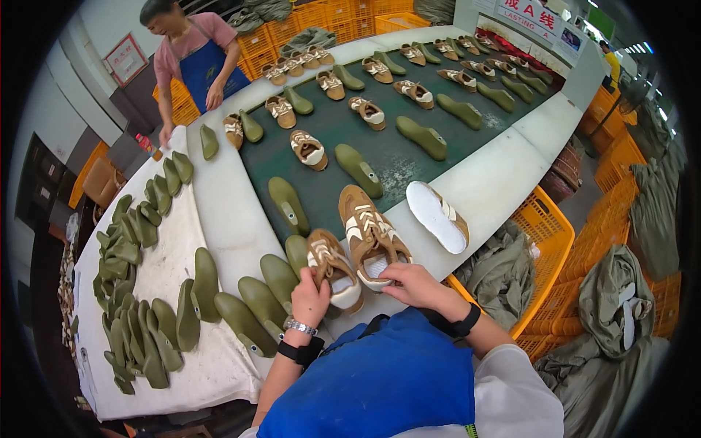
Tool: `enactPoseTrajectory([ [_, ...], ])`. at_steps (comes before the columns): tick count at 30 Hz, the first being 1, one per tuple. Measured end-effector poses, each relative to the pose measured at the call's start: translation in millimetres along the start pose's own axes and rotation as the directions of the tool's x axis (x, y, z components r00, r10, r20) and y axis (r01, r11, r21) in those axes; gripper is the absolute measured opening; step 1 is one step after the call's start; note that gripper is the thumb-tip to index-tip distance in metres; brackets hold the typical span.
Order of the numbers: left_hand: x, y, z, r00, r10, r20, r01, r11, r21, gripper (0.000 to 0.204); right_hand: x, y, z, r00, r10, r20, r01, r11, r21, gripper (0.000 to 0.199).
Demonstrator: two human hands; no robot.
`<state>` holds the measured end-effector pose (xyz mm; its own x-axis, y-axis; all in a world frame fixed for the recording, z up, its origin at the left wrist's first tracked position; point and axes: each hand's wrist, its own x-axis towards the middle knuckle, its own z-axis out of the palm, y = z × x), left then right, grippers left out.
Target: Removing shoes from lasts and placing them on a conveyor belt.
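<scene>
The left hand (pixel 310 301) grasps the collar of 1 brown-and-white shoe (pixel 328 257); the right hand (pixel 415 285) grips the heel of a 2nd shoe (pixel 361 219) just beside it. Some fingertips are hidden. Just beyond the right hand, a 3rd shoe (pixel 438 219) shows its white underside. Left of the left hand, green lasts (pixel 243 321) overlap, their marks illegible. Far beyond the right hand, a white sign (pixel 529 18) with red writing is cut off above; far beyond the left, a framed notice (pixel 125 60) is too small to read.
</scene>
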<state>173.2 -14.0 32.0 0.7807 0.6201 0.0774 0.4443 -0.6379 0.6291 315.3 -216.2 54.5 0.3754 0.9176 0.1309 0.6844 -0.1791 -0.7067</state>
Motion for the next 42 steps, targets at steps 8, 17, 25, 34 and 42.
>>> enactPoseTrajectory([
  [8,-7.8,0.0,6.2,0.954,0.264,0.14,-0.294,0.912,0.285,0.029,-0.4,-0.1,-13.5,0.996,0.074,0.051,-0.073,0.997,-0.026,0.03],
  [17,-14.5,-2.0,-12.9,0.937,0.272,0.218,-0.314,0.93,0.192,0.032,-4.7,99.6,-56.9,0.632,0.297,-0.716,-0.5,0.862,-0.084,0.035],
  [25,-3.8,27.2,-33.7,0.955,0.246,0.164,-0.218,0.961,-0.169,0.031,16.2,106.4,-55.3,0.656,0.504,-0.562,-0.308,0.858,0.411,0.029],
  [34,20.7,60.9,-50.0,0.968,0.11,0.225,0.171,0.367,-0.914,0.08,52.4,-87.0,3.0,0.811,-0.571,-0.132,0.521,0.805,-0.282,0.012],
  [42,3.2,35.7,-74.8,0.98,0.056,0.193,0.148,0.448,-0.882,0.094,74.9,-99.6,-19.8,0.827,-0.403,-0.392,0.388,0.914,-0.122,0.031],
])
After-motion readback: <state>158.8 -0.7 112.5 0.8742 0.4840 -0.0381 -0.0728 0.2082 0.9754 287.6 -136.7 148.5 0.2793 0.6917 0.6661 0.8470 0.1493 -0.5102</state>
